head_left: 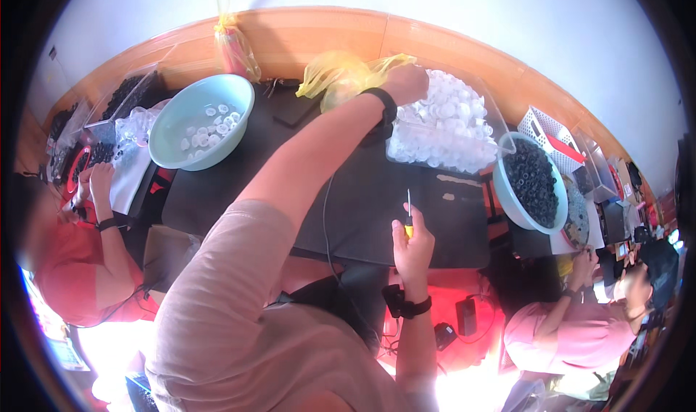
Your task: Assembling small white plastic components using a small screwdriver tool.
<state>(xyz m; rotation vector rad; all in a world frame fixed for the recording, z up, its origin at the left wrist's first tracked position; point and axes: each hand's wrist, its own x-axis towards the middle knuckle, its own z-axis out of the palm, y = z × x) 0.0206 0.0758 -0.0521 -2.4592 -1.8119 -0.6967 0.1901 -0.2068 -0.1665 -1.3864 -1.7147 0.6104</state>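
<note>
My left arm stretches far across the table, and my left hand (pixel 407 84) is at the left back edge of a clear bin (pixel 417 138). The bin is heaped with small white translucent plastic pieces (pixel 453 114). The left fingers are turned away and hidden, so what they hold, if anything, does not show. Nearer to me, my right hand (pixel 414 251) is closed round a small screwdriver (pixel 409 227) with a yellow and black handle, its thin metal shaft pointing up. A yellow plastic bag (pixel 337 75) lies beside the left wrist.
A pale blue basin (pixel 163 133) with some white rings stands at the left, another basin (pixel 515 205) full of black rings at the right. A cable (pixel 328 216) runs over the dark table mat (pixel 290 172). Co-workers sit on both sides, a person (pixel 90 267) left and a person (pixel 565 325) right.
</note>
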